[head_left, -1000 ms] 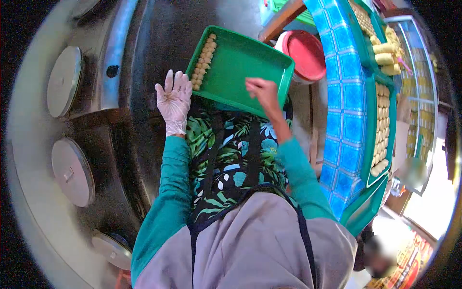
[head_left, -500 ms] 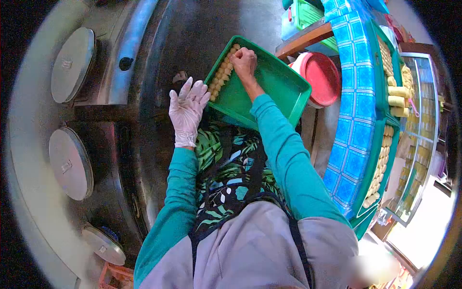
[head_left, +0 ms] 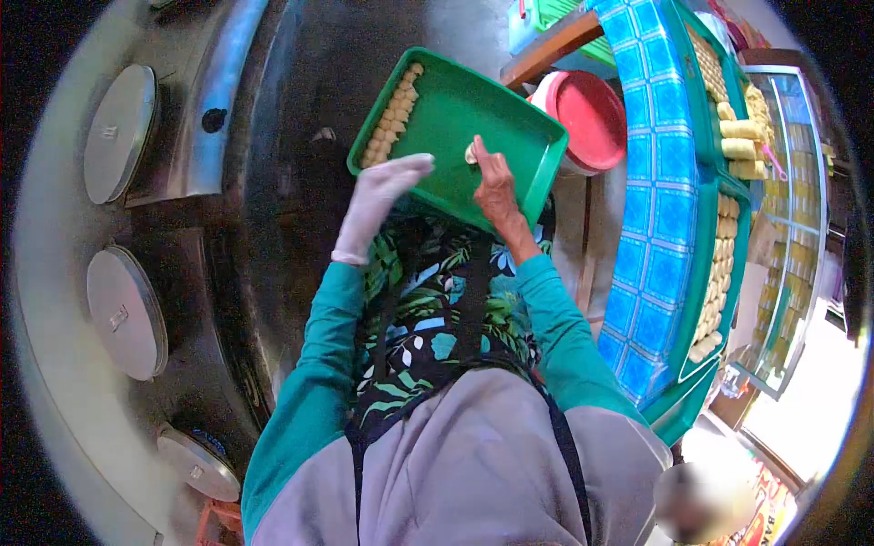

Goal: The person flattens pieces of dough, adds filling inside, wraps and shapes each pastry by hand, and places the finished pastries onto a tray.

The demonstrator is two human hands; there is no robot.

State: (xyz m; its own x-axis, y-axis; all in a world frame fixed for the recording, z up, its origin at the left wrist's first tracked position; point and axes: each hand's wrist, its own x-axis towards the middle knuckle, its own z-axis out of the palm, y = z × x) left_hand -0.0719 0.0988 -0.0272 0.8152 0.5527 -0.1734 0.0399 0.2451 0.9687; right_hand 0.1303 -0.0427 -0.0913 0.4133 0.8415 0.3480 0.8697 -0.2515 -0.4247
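A green tray (head_left: 473,114) lies in front of my lap, tilted in the view. Small pale dough balls (head_left: 391,116) stand in close rows along its left side. My right hand (head_left: 494,187) is over the tray's near right part, its thumb and fingers closed on a small dough piece (head_left: 472,155). My left hand (head_left: 382,196), in a whitish translucent glove, is at the tray's near left edge. Its fingers point right and look pressed together; whether anything is in them is hidden.
A red-lidded bucket (head_left: 587,121) stands right of the tray. Beyond it, a table with a blue checked cloth (head_left: 646,218) bears trays of dough pieces (head_left: 719,273) and yellow rolls (head_left: 742,148). Round metal lids (head_left: 126,312) are at left. A blurred person (head_left: 687,500) is at lower right.
My right hand has moved from the dough rows toward the tray's right side, a dough piece now showing at its fingertips. My gloved left hand has turned and closed from its spread, palm-up pose.
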